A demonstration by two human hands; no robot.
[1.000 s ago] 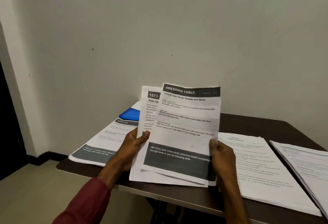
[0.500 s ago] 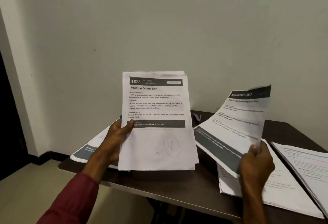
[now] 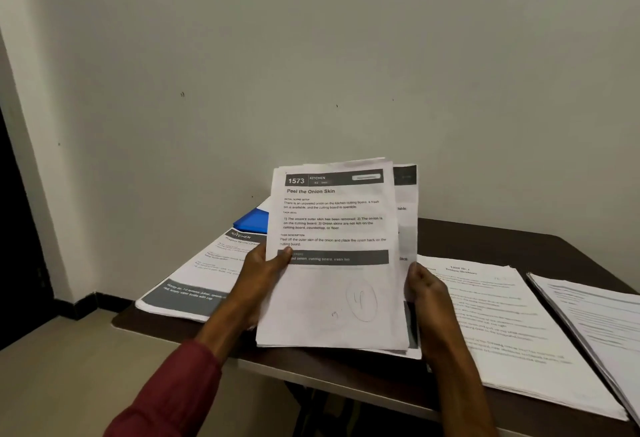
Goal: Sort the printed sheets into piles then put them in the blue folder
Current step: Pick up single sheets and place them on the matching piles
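I hold a stack of printed sheets upright above the table's near edge. Its front page reads "Peel the Onion Skin". My left hand grips the stack's left edge, thumb on the front. My right hand holds a sheet at its right edge, tucked behind the stack, with only a strip of it showing. The blue folder lies at the back left of the table, mostly covered by a pile of sheets headed "KITCHEN".
A dark brown table stands against a plain wall. To the right lie two more piles of printed sheets, one in the middle right and one at the far right edge. Floor shows at the left.
My right hand pulled the "DRESSING TABLE" sheet off the front, swung it out to the right, then brought it back behind the stack. The onion page now faces me.
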